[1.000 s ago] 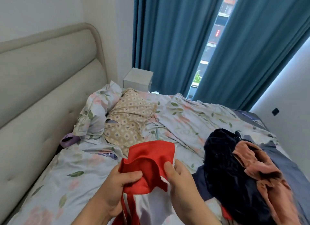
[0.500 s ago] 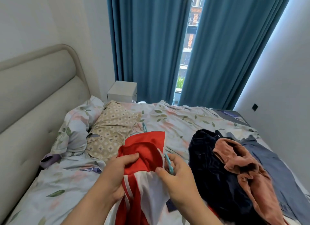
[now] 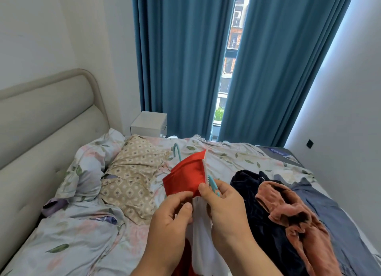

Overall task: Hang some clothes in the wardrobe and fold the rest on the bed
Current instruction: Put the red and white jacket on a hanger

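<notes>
I hold a red and white garment (image 3: pixel 184 180) up over the bed (image 3: pixel 78 240). My left hand (image 3: pixel 171 216) pinches its fabric from the left. My right hand (image 3: pixel 224 203) grips the garment's edge together with one arm of a light blue hanger (image 3: pixel 213 185). The hanger's hook (image 3: pixel 176 152) pokes out above the red cloth. A pile of clothes lies on the right half of the bed: a dark navy piece (image 3: pixel 253 203), a rust-coloured velvet piece (image 3: pixel 288 212) on top of it, and a grey-blue garment (image 3: pixel 329 209) spread flat.
A beige patterned pillow (image 3: pixel 134 176) and a floral pillow (image 3: pixel 92 164) lie against the padded headboard (image 3: pixel 41 135). A white nightstand (image 3: pixel 149 123) stands in the corner before teal curtains (image 3: pixel 185 59). A white wall (image 3: pixel 346 90) borders the bed's right side.
The view has tilted upward. Both hands raised the garment and turned it edge-on, and the blue hanger has come into sight, with its hook now above the red cloth.
</notes>
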